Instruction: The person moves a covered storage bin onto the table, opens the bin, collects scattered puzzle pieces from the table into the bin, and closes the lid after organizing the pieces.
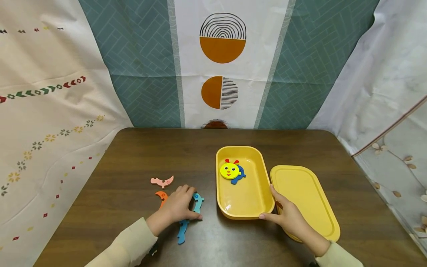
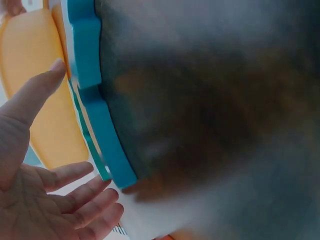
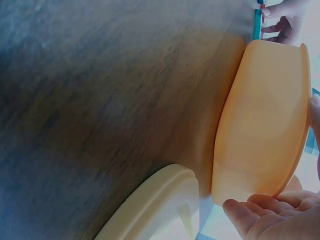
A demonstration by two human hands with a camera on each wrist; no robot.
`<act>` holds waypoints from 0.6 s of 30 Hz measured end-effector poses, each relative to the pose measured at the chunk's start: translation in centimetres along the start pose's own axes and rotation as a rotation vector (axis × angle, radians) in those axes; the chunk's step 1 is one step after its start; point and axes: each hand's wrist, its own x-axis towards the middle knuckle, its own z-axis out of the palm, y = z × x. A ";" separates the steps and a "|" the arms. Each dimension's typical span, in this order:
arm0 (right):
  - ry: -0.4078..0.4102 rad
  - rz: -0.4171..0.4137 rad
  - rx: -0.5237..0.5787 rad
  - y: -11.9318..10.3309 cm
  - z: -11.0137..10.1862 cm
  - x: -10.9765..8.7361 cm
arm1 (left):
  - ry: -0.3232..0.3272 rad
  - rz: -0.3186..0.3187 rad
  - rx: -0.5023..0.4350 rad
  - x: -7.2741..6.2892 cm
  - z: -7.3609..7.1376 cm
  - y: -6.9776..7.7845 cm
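My left hand (image 1: 178, 204) is over a group of flat curved puzzle pieces, thumb and fingers spread apart. Beside its thumb lie a light blue piece (image 1: 198, 200) and a blue piece (image 1: 181, 233); an orange piece (image 1: 161, 196) is partly hidden behind the hand. A pink piece (image 1: 162, 181) lies just beyond. The left wrist view shows the fingers close to a teal piece's edge (image 2: 87, 50). My right hand (image 1: 288, 217) holds the near right corner of a yellow box (image 1: 245, 196) between thumb and fingers. Inside are a yellow smiling caterpillar head (image 1: 230, 170) and a dark blue piece (image 1: 238, 175).
A yellow lid (image 1: 305, 196) lies flat on the brown table (image 1: 186, 148), right of the box and partly behind my right hand. Patterned curtains (image 1: 146, 66) hang along the table's back and sides. A small dark object (image 1: 153, 250) shows beside the left sleeve.
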 end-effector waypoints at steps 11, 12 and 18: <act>-0.001 0.013 -0.001 0.0 0.0 0.1 | 0.021 0.057 -0.012 -0.2 0.3 0.1; -0.001 0.012 -0.001 0.0 0.0 0.1 | 0.020 0.057 -0.015 -0.2 0.3 0.1; 0.006 0.001 0.003 0.1 0.0 0.0 | 0.023 0.063 -0.029 -0.1 0.4 0.1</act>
